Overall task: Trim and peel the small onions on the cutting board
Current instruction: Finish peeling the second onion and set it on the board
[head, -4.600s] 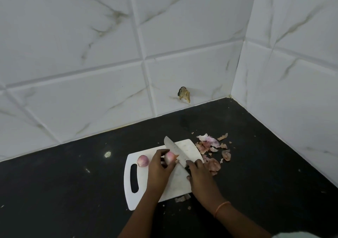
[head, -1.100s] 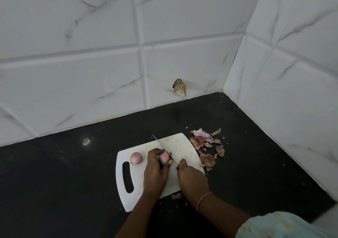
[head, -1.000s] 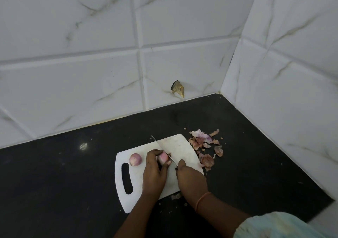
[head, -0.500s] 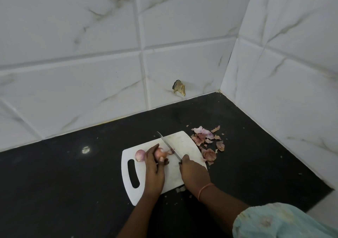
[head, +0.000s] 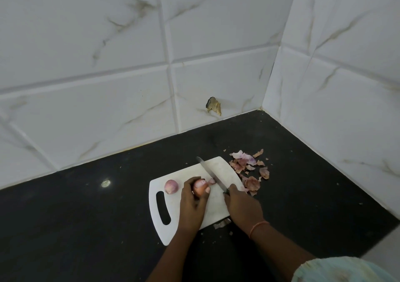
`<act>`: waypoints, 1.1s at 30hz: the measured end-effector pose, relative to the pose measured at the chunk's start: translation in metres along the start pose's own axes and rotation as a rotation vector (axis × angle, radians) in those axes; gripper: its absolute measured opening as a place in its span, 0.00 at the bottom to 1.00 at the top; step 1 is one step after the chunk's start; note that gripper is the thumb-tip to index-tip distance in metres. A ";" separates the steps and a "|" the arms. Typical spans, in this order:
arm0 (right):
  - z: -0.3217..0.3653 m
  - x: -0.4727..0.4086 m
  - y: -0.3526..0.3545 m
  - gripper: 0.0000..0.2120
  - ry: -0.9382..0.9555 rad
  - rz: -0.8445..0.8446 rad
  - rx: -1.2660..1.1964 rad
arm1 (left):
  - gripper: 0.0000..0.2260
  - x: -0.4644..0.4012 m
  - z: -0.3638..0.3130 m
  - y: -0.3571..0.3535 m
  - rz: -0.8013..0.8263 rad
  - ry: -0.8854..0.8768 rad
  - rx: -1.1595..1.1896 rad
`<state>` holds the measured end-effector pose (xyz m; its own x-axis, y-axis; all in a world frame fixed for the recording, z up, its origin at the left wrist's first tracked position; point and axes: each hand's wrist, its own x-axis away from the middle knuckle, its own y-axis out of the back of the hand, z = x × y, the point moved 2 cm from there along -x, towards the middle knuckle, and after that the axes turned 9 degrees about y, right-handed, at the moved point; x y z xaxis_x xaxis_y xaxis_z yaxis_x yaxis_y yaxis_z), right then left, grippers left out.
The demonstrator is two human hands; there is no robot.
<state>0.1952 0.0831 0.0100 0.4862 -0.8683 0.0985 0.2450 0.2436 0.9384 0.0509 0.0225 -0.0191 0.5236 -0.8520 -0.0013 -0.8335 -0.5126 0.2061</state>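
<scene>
Two onions sit on the one white board (head: 218, 203). The left hand (head: 193, 203) curls around one onion (head: 199, 186) at mid-board; the second onion (head: 171, 186) lies loose just left. The right hand (head: 242, 206) grips one knife (head: 213, 177), blade beside the held onion. One heap of peels (head: 246, 169) lies off the board's right edge.

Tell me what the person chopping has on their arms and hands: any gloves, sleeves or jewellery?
No gloves: both the left hand and the right hand are bare. A thin orange band circles the right wrist. A loose pale blue-green sleeve shows at the bottom right corner, on the right arm. The left forearm is bare as far as the picture shows.
</scene>
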 end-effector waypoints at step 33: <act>0.010 0.026 0.013 0.15 -0.010 -0.115 -0.171 | 0.20 -0.023 0.003 -0.005 0.025 0.074 -0.128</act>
<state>0.2024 0.0594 0.0280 0.4390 -0.8985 -0.0022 0.4374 0.2115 0.8740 0.0421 0.0443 -0.0227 0.5187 -0.8515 0.0764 -0.8196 -0.4698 0.3280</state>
